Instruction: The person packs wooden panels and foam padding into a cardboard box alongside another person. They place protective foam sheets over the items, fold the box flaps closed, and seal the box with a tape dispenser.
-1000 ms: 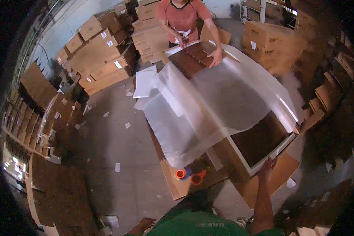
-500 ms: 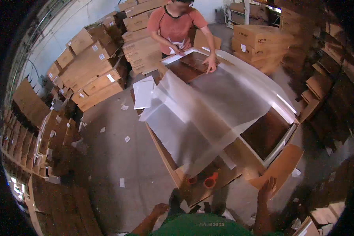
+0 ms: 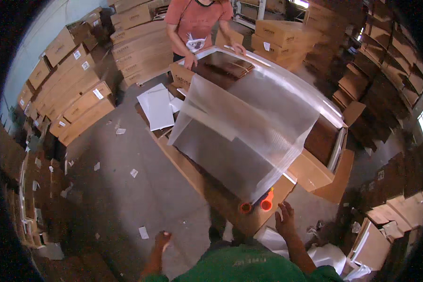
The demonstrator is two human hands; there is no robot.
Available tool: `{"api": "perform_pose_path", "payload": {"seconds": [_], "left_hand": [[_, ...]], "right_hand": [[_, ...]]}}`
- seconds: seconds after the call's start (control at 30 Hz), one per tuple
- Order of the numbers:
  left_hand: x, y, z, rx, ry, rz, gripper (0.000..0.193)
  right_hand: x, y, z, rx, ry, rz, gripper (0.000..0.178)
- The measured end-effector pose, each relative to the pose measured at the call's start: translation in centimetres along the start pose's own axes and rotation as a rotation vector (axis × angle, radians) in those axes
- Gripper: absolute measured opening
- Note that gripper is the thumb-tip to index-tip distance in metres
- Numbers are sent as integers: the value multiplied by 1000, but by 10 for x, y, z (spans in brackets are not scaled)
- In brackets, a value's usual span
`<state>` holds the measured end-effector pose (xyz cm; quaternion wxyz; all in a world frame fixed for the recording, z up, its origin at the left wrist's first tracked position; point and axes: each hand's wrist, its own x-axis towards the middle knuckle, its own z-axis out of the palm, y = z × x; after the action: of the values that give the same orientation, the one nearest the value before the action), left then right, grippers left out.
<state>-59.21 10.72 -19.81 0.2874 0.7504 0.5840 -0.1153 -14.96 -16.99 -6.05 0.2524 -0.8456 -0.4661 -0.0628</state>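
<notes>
My right hand (image 3: pixel 285 220) is empty, its fingers apart and bent, beside the near corner of a worktable (image 3: pixel 275 199). Just left of it on that corner are an orange tool with a round end (image 3: pixel 266 205), perhaps a tape dispenser, and a smaller orange ring (image 3: pixel 246 207). Over the floor to the left, my left hand (image 3: pixel 162 238) hangs with fingers curled in and nothing visible in it. A translucent foam sheet (image 3: pixel 230 155) drapes across the table and a long open carton (image 3: pixel 312 171). Dark brown panels (image 3: pixel 322 141) with white edging lie inside the carton.
Across the table a person in a red shirt (image 3: pixel 199 21) rests both hands at the carton's far end. White sheets (image 3: pixel 156 107) lie at the table's left. Carton stacks (image 3: pixel 75 89) stand behind. Paper scraps (image 3: pixel 143 232) litter the floor; white plastic wrap (image 3: pixel 326 256) lies at right.
My right hand has come away from the carton's brown flap and sits near the orange tools. The person opposite has drawn a hand back to the carton's far edge. My view has shifted.
</notes>
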Motion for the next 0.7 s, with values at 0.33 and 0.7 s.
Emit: {"api": "perform_pose_path", "payload": {"seconds": [0.33,0.7], "left_hand": [[17,96,-20,-43,-238,300,24],[82,8,-23,-319,-444,343,24]], "right_hand": [[-13,40,46,141,178,175,33],[132,30,49,375,285,257,24]]}}
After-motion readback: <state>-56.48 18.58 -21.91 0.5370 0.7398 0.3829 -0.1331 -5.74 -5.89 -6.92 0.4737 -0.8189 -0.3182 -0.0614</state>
